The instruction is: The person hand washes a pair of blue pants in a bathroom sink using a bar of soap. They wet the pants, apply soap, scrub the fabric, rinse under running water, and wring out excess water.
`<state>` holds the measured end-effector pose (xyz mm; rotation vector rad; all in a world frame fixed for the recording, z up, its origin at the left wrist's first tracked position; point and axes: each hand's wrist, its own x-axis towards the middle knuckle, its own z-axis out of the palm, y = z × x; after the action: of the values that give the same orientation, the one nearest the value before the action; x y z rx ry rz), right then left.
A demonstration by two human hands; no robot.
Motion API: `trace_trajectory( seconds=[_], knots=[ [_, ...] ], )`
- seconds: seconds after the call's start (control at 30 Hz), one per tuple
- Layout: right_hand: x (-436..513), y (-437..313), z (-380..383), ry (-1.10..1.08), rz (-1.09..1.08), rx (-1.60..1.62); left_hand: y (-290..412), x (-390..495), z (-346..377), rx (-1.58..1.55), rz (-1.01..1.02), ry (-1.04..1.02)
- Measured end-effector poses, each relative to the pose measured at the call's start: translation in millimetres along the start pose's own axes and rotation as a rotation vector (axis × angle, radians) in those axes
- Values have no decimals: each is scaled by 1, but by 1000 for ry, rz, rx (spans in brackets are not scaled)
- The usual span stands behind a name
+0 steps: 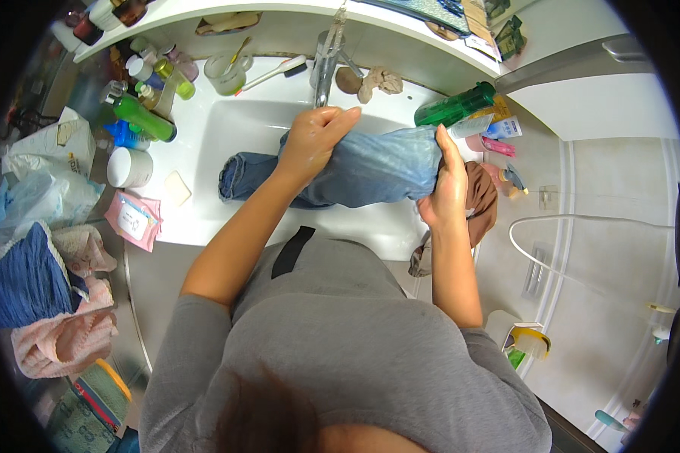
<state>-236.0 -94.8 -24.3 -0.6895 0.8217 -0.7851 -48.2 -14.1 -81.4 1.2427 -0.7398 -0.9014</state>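
A wet piece of blue denim clothing [382, 164] is stretched between my hands over the white washbasin [204, 206]. My left hand [317, 139], closed in a fist, grips the denim near the middle, just below the metal faucet [324, 79]. At the right end, my right hand [447, 181] holds the cloth's edge, thumb on top and palm against it. A rolled, hemmed end of the denim [235, 175] rests in the basin to the left. Both hands look wet.
Several bottles, among them a green one [141, 116], stand left of the basin by a white jar [130, 167], bar soap [177, 188] and pink wipes pack [134, 219]. A glass mug [225, 73] and toothbrush [275, 73] sit behind. Brown cloth [481, 198] hangs at right.
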Motion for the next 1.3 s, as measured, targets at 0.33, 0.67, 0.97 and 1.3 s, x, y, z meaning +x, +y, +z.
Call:
trace_trajectory(
  seconds=[0.33,0.67,0.97,1.3],
  knots=[
    [-6,-2,6,-98,-206,-192,7,-15,-13,7,-68,-171],
    [-17,-10,31,-211,-145,-334,44,4,9,56,7,-648],
    [-12,-28,4,-485,-158,-895,38,3,-3,-315,-66,-541],
    [5,7,28,-171,-96,-196,45,-2,23,345,388,-68]
  ],
)
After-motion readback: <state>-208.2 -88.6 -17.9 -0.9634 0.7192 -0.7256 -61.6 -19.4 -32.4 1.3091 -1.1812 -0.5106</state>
